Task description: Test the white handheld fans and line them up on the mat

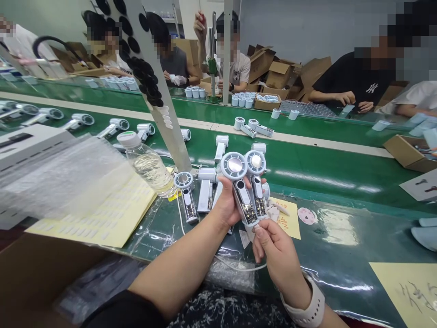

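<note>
Clenched around two white handheld fans [244,182], the left hand [227,202] holding their clear-backed handles side by side, round heads with silver centres upward, above the green conveyor belt [327,177]. Pinched in the fingertips of the right hand [278,257], apparently a thin white strip [256,230] at the fans' lower ends, though too small to be sure. Around that wrist, a white watch strap [302,303].

On the belt, left of both hands: a clear water bottle [148,164] on its side, white-capped, partly filled, with no readable brand, resting on a yellow sheet of small pale labels [102,214], unprinted as far as visible. Just right of the hands, a small yellow note [287,218] with red scrawl. Toward the belt's right end, a larger yellow paper [408,291] with dark handwriting, illegible. Along the far side of the belt, a row of more white fans [78,120]. Beyond the belt, a co-worker's black T-shirt [372,89] with a white "NY" logo. Below the belt's near edge, a brown cardboard box [44,278], contents hidden.
</note>
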A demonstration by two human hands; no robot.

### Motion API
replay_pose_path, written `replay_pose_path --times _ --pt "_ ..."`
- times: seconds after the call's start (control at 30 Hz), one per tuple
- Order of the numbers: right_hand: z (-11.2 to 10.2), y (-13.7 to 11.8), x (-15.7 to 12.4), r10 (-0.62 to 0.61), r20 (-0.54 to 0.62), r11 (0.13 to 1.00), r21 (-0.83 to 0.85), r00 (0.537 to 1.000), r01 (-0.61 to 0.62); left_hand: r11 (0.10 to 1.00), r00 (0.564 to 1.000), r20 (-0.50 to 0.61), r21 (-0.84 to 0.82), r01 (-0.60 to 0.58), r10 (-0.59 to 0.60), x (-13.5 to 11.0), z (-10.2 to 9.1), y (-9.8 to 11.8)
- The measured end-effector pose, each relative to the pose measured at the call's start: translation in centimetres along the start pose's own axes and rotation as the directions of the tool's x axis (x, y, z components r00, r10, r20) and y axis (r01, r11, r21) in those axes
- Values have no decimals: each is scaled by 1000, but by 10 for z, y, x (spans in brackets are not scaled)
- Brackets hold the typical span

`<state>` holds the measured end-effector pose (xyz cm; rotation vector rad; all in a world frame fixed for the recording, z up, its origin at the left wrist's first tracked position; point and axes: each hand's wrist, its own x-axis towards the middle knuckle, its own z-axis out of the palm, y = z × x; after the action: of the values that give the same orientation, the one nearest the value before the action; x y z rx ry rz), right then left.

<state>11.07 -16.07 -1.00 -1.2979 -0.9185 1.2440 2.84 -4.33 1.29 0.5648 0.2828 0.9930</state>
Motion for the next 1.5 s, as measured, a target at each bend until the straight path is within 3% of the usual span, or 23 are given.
replay_pose_path --times 0.13,0.27,0.33,0.43,0.57,0.7,0.83,0.93,1.03,1.17,1.23,1.33,1.37,1.5 --pt "7 0 -2 9 -13 1000 -23 1000 -9 999 999 -20 11 -36 37 -1 0 -3" --pt "-4 -9 -3 -200 75 949 -233 977 212 995 1000 -20 -92 -25 23 0 0 1" --pt "-10 -11 -4 -262 36 931 -254 964 262 991 1000 -14 -134 -11 10 1 0 4" --pt "-15 -8 -3 -191 -52 957 -233 980 174 991 1000 23 -131 -3 6 -1 2 7" --pt "-12 -1 -2 -86 -80 992 -105 993 77 997 997 72 -68 -21 26 -4 5 4" --pt "-3 6 -5 -21 -145 992 119 989 39 999 994 96 5 -53 52 -6 4 -3" --pt "-1 11 -4 -10 -153 983 180 988 38 998 991 120 23 -57 54 -6 0 -6" --pt "-5 9 -1 -48 -137 995 83 989 59 998 992 115 40 -58 53 -7 0 -6" --pt "-10 4 -3 -131 -110 984 -136 985 115 998 992 117 29 -51 47 -7 2 -3" --pt "-21 2 -10 -364 -8 853 -405 932 329 995 995 44 -26 -92 93 -4 4 3" --pt "-30 3 -6 -427 -54 773 -540 903 333 991 991 -7 -23 -132 132 -2 4 6" --pt "-41 7 14 -355 -229 761 -633 906 139 992 992 -14 -12 -123 123 -2 4 7" --pt "-42 8 22 -302 -232 778 -621 925 98 995 995 2 -13 -103 103 -2 4 6" --pt "-37 9 34 -207 -25 841 -515 978 165 998 994 97 -5 -56 56 -6 6 3"
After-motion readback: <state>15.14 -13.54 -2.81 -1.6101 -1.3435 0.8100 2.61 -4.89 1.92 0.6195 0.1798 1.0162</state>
